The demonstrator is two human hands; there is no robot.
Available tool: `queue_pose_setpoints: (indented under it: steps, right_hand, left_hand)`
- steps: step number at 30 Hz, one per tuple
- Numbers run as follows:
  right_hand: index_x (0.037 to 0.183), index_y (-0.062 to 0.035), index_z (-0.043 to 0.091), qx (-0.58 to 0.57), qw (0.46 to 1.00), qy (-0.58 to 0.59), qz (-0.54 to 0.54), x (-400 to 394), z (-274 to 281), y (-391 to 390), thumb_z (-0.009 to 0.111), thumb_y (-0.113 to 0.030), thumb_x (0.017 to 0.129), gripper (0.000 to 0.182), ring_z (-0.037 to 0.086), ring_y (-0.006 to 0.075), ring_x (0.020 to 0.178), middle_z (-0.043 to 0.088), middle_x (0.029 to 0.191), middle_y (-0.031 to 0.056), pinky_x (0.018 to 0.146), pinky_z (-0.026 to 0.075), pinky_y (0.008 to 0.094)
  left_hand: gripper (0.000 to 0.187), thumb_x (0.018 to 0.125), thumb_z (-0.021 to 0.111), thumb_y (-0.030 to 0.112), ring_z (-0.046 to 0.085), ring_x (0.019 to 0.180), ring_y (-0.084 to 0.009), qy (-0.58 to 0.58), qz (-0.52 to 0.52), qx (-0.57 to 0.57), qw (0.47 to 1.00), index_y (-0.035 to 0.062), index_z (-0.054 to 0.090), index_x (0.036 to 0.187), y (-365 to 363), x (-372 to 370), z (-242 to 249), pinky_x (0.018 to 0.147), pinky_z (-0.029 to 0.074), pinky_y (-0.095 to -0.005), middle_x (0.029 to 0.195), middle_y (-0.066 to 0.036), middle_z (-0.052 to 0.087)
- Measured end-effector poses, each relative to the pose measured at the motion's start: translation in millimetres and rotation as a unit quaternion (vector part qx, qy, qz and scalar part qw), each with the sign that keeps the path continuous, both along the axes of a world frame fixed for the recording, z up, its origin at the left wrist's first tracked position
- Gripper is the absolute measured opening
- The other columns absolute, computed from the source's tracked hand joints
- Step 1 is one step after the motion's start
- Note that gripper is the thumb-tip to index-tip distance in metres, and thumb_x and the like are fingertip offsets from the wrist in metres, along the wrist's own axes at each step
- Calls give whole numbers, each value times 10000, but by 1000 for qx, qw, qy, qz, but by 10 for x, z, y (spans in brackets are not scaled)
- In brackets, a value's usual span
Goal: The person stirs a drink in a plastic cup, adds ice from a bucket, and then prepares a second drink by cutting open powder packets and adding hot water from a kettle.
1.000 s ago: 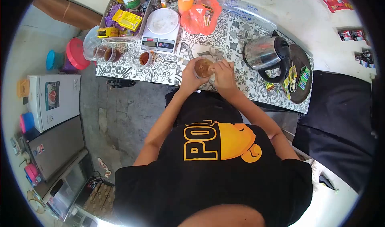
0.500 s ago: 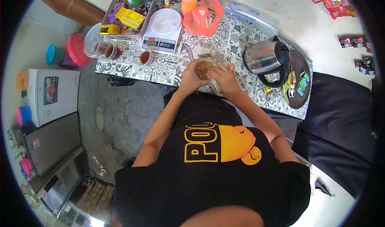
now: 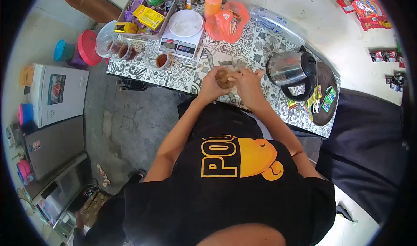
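Observation:
At the front edge of the table, my left hand (image 3: 209,88) wraps around a clear plastic cup (image 3: 223,78) with something brown inside. The fingers of my right hand (image 3: 247,83) are pinched together at the cup's right rim; what they hold, if anything, is too small to make out. To the left, another clear cup (image 3: 161,61) with dark brown contents stands on the patterned table (image 3: 182,78). Farther left, more clear cups (image 3: 126,51) with brown contents sit close together.
A steel electric kettle (image 3: 286,68) stands right of my hands, beside a dark tray (image 3: 325,113) with sachets. Behind are a white kitchen scale (image 3: 186,24), an orange bottle (image 3: 213,3), an orange plastic bag (image 3: 226,22) and a box of packets (image 3: 147,18). Another person's dark-clothed body (image 3: 110,217) is at lower left.
My right hand has shifted slightly over the cup's rim while my left hand keeps its hold. Another person has come into view at lower left. The whole view has turned a little.

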State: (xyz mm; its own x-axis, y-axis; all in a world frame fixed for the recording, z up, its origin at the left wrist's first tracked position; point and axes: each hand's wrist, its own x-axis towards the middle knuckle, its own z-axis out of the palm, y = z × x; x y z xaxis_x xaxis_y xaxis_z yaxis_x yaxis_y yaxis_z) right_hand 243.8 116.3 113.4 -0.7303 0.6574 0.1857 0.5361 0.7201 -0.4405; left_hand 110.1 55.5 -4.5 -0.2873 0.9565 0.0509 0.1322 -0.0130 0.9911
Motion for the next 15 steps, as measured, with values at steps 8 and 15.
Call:
queue_pose_setpoints:
  steps: [8, 15]
  right_hand:
    - [923, -104, 677, -61, 995, -9, 84, 135, -272, 110, 602, 11, 720, 245, 596, 235, 903, 660, 892, 63, 843, 258, 448]
    - [896, -122, 681, -64, 996, 53, 25, 219, -400, 113, 604, -3, 726, 222, 599, 217, 842, 663, 862, 42, 812, 248, 430]
  left_hand:
    - [772, 557, 865, 141, 648, 1009, -319, 45, -9, 23, 999, 41, 506, 1234, -26, -20, 17, 870, 518, -369, 1077, -179, 653]
    - [713, 588, 845, 65, 642, 1030, -201, 59, -21, 5, 998, 34, 505, 1215, -26, -15, 36, 898, 515, -325, 1086, -129, 655]
